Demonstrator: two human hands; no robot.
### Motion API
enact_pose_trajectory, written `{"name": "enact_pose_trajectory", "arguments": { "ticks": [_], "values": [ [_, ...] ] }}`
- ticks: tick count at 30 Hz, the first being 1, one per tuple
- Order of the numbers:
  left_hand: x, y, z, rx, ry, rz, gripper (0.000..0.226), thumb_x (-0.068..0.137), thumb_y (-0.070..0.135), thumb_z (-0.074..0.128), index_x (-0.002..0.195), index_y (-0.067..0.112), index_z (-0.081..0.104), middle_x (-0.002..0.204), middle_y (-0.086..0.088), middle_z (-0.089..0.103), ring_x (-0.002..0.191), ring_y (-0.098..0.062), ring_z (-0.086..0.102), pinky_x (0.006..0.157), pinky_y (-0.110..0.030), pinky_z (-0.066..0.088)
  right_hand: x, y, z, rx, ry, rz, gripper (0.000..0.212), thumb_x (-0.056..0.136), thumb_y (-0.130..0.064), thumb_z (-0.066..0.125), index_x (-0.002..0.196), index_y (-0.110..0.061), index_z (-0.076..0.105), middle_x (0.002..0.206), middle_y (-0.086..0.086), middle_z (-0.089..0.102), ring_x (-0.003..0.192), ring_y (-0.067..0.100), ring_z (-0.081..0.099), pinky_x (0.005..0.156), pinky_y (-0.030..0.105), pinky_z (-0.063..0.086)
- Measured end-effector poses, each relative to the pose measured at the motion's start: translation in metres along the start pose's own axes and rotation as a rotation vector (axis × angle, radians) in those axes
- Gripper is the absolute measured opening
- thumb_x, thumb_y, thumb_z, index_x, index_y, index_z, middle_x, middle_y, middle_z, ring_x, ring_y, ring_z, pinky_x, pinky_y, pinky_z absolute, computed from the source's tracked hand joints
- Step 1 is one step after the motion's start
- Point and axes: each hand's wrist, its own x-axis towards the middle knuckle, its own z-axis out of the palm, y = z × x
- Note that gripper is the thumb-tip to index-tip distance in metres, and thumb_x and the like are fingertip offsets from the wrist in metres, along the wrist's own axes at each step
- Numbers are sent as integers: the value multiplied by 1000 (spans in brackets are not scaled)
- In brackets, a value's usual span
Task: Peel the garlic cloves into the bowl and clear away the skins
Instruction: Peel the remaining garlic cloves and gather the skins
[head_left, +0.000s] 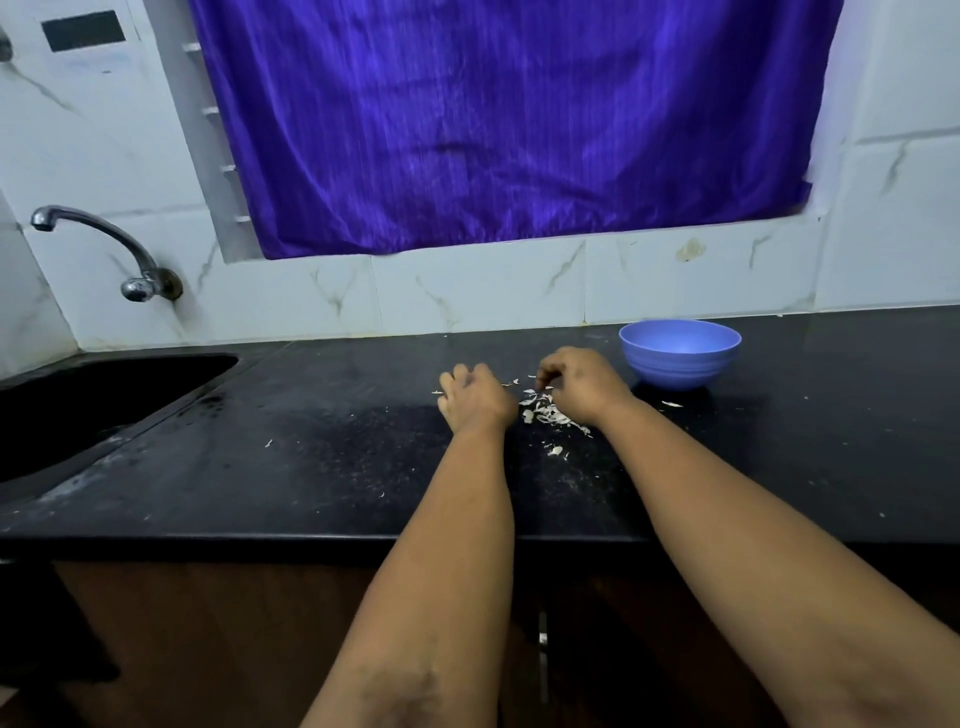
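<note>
**Hands over the garlic skins beside the bowl**

Both hands reach onto the dark counter. The left hand has its fingers curled in; whether it holds anything cannot be told. The right hand has bent fingers, its fingertips drawn close together just above a small pile of white garlic skins lying between the hands. A blue bowl stands just right of the right hand, near the tiled wall. A sink and tap are far left.
</note>
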Motion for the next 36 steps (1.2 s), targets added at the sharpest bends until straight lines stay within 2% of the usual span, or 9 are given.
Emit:
{"name": "enact_pose_trajectory", "arguments": {
  "ticks": [3,6,10,15,19,22,24,32,36],
  "values": [
    [-10,-4,-8,59,-113,-58,68,97,44,42,148,5,21,157,-14,16,146,-31,7,118,-44,9,-12,0,-10,-48,-3,156,40,80,5,48,108,-14,70,119,5,64,111,26,59,93,30,48],
    [-22,-15,-16,144,-271,-227,82,98,54,24,149,-3,-5,158,-19,-15,146,-32,-16,116,-43,-11,-31,16,-20,-190,-45,326,33,86,-4,45,114,-4,61,127,16,59,116,33,55,94,35,46],
    [-40,-28,-18,235,-406,-198,91,93,66,12,149,-3,-6,158,-17,-17,146,-27,-18,116,-43,-12,-49,34,-26,-303,-209,468,47,96,-29,36,132,-2,49,144,19,43,131,34,42,105,39,38],
    [-55,-16,-17,193,-495,-47,99,87,75,3,150,-1,-3,159,-15,-12,147,-24,-16,116,-46,-12,-53,21,-6,-332,-406,396,81,99,-59,17,152,1,5,161,18,1,149,27,1,121,41,6],
    [-52,-4,-21,-219,-578,71,101,81,81,2,153,10,3,161,-10,-4,148,-22,-8,118,-50,-7,-51,-7,11,-272,-457,188,88,94,-66,19,153,-4,-3,162,12,-4,150,22,-2,121,38,5],
    [-31,-8,-25,-722,-445,-124,123,59,97,8,154,18,9,161,-6,2,148,-23,2,119,-52,7,-52,-19,14,-237,-431,205,114,81,-82,30,151,-4,-13,161,10,-11,149,22,-4,122,37,5],
    [-16,-14,-26,-796,-333,-240,123,61,95,6,154,15,10,161,-8,5,148,-26,7,119,-52,11,-44,-20,17,-238,-433,249,121,76,-86,32,150,-4,-15,161,10,-13,149,22,-6,122,38,3],
    [34,-40,-17,-727,-239,-330,125,61,95,4,151,10,22,158,-10,21,145,-28,21,118,-49,16,9,-20,40,-212,-403,319,112,81,-82,32,152,-7,-12,162,10,-7,150,22,-3,122,39,4],
    [39,-46,-18,-476,-208,-171,94,89,71,5,151,0,16,159,-17,12,148,-30,8,120,-48,5,22,-19,30,2,-263,291,104,84,-78,31,154,-9,-2,161,14,-1,149,27,3,121,44,10]
  ]
}}
